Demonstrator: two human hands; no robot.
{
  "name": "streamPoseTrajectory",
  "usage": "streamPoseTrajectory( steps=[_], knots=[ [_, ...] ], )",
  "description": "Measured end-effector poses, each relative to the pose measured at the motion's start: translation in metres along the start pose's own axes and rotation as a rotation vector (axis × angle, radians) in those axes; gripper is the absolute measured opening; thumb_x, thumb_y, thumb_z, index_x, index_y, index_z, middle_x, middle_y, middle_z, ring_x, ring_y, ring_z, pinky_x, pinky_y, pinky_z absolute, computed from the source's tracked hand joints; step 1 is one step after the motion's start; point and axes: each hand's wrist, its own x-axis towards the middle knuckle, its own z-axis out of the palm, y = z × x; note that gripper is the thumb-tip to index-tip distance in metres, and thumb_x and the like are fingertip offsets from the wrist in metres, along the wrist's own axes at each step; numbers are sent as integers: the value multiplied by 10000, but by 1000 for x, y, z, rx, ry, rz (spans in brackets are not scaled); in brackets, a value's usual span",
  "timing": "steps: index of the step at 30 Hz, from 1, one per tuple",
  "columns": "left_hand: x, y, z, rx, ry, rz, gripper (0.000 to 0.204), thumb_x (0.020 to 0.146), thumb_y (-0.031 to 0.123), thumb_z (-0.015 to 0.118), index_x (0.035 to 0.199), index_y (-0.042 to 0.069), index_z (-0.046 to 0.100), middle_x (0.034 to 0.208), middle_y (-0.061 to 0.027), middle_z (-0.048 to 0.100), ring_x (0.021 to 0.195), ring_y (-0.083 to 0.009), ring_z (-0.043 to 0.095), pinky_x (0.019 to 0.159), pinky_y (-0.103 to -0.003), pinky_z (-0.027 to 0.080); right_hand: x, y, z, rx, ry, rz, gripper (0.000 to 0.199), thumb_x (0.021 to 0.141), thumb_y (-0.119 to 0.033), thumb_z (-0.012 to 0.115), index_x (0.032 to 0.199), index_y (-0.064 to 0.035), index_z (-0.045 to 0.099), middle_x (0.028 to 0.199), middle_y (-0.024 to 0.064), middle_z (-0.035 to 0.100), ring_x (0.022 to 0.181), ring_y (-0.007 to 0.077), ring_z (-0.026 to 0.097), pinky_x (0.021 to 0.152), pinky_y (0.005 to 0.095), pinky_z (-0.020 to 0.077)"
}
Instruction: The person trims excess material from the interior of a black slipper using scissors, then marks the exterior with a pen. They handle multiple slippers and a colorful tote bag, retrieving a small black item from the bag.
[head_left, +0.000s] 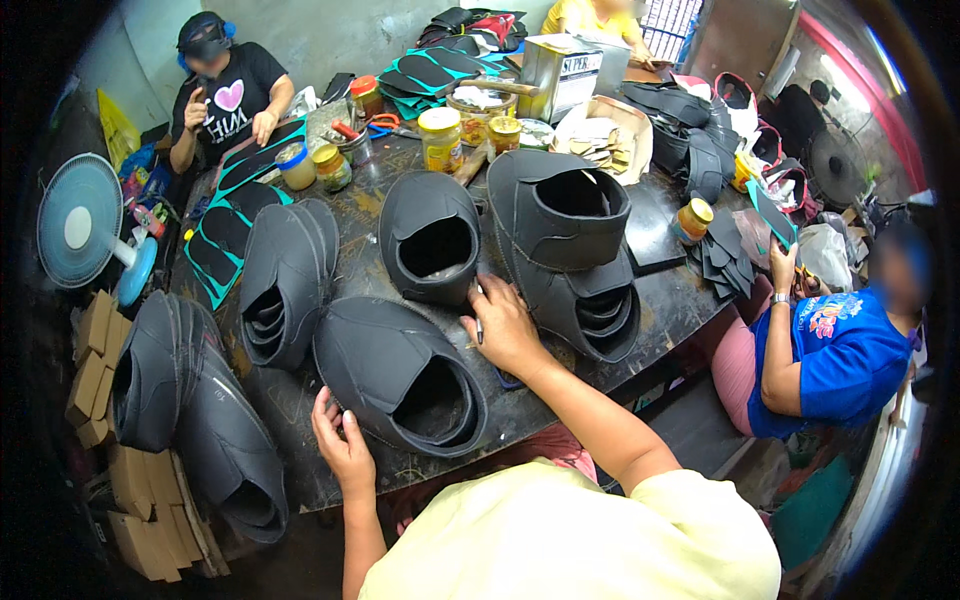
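Close to the table's front edge lies a black shoe upper, its rounded opening facing me. My left hand is at its lower left rim, fingers apart and fingertips at the edge. My right hand is closed around a slim pen, which points down toward the table. Its fingertips are beside the lower right edge of another black upper, standing in the middle; whether they touch it I cannot tell. Stacked uppers stand to the left, and more uppers rise just right of my right hand.
More stacked uppers overhang the table's left end, near a fan. Glue jars, a metal can and a tray of pieces line the back. Co-workers sit at far left, at the back and at right, one holding a teal-edged piece.
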Motion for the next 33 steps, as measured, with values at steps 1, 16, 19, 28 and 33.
streamPoseTrajectory(
  steps=[1,16,19,28,33],
  knots=[
    [0,-1,0,-7,-7,-5,447,1016,126,532,1440,-8,484,1385,-178,547,1150,-301,600,972,-394,482,-1,0,0,19,4,4,455,876,-190,715,1260,21,593,1402,277,516,1334,432,470,1133,522,377],
    [4,-8,3,67,10,-7,441,1039,82,467,1463,-41,446,1376,-234,582,1250,-311,595,1072,-397,442,-3,3,-2,369,59,59,437,857,-97,724,1247,30,575,1231,232,557,1202,415,531,1039,475,452],
    [4,-6,5,76,17,1,433,1034,75,475,1451,-43,464,1376,-240,582,1268,-317,588,1082,-399,443,-2,4,-3,372,97,31,461,849,-78,717,1268,35,559,1243,248,550,1204,435,524,1059,480,436],
    [1,1,5,80,62,-35,429,1025,78,519,1439,-29,481,1335,-239,612,1195,-316,636,1050,-404,472,-2,7,-3,272,53,44,692,871,-139,726,1462,29,409,1453,336,433,1317,496,470,1122,492,400],
    [1,8,3,39,19,-35,459,1033,101,522,1470,-14,444,1376,-237,576,1217,-322,613,1052,-417,468,-1,5,-7,164,-33,65,897,843,-292,793,1535,36,327,1522,373,353,1393,511,401,1170,494,345]
  ],
)
